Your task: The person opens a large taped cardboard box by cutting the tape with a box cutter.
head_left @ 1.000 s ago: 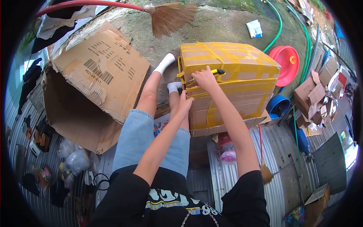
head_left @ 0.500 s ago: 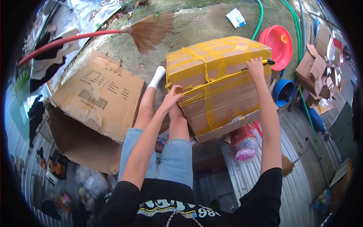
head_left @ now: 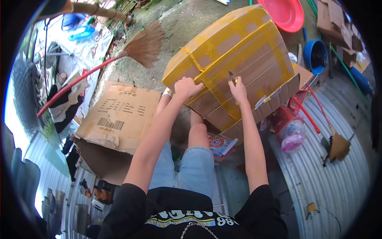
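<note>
One head-worn view, forward and steeply downward

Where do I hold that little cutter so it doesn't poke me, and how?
Probably by the handle of the cutter, coming from the near side, as the right hand does. Its narrow blade points away from the wrist, over the taped box, so fingers can wrap behind it. Most of the handle is hidden.

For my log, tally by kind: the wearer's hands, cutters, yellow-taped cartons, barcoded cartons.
Hands: 2 (left hand, right hand)
Cutter: 1
Yellow-taped carton: 1
Barcoded carton: 1
Total: 5
</note>
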Available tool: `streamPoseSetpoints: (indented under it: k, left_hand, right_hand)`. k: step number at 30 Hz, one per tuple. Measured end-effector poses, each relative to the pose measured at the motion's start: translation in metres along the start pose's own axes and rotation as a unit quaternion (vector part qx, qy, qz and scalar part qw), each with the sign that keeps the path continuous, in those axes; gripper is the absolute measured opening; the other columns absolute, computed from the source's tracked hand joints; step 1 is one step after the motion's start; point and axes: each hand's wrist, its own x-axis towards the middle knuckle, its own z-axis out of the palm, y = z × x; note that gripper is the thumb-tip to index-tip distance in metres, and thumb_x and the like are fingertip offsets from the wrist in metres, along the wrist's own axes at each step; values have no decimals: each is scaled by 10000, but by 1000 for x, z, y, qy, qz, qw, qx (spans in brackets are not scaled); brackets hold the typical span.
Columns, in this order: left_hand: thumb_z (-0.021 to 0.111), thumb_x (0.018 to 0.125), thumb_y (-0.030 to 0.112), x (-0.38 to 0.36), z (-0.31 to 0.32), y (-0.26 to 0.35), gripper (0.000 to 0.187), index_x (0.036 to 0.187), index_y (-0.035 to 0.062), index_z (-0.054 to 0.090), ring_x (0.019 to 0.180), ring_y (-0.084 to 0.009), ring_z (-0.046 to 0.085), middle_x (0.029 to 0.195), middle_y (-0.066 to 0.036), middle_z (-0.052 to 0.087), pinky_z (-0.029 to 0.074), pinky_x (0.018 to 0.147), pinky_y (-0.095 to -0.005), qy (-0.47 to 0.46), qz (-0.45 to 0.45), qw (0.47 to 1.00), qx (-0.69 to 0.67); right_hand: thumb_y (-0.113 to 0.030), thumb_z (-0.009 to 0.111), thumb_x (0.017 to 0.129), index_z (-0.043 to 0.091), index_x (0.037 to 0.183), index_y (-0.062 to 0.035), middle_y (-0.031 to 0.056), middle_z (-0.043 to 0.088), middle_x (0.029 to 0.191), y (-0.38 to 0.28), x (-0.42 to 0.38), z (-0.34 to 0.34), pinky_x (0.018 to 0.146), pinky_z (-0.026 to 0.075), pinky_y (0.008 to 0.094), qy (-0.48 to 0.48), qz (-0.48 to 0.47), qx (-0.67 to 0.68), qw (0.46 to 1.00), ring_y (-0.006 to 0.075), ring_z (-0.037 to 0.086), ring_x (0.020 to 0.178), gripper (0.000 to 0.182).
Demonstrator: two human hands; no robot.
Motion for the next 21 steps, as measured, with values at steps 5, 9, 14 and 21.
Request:
streamPoseSetpoints:
  k: [5, 9, 14, 21]
  left_hand:
    - [571, 719, 306, 29, 2, 67, 412, 955, -32, 563, 878, -333, 568, 985, -209, 550, 471, 771, -409, 292, 108, 947, -81]
    - [574, 713, 291, 72, -6, 121, 381, 910, -35, 570, 870, -347, 555, 966, -216, 548, 463, 780, -400, 318, 180, 930, -40]
    - [617, 654, 394, 98, -17, 156, 509, 936, -31, 624, 959, -319, 578, 966, -233, 608, 434, 854, -390, 245, 67, 961, -108]
    - [611, 717, 481, 106, -26, 148, 505, 834, -10, 637, 741, -187, 607, 753, -90, 632, 459, 686, -290, 184, 108, 976, -44]
  right_hand:
    - [-350, 530, 797, 467, 973, -35, 216, 596, 861, 49, -52, 19, 751, 422, 442, -16, 160, 199, 967, 371, 576, 843, 366]
    - [-361, 553, 817, 465, 936, -18, 78, 552, 711, 98, -84, 73, 591, 448, 322, 124, 222, 268, 929, 165, 558, 628, 373]
    - [-350, 539, 842, 403, 1003, 20, 280, 542, 888, 110, -98, 108, 765, 410, 469, 112, 193, 313, 923, 444, 528, 899, 426]
    - [-290, 525, 857, 359, 1101, 27, 305, 474, 1057, 110, -107, 128, 818, 409, 492, 106, 197, 285, 932, 471, 487, 958, 433]
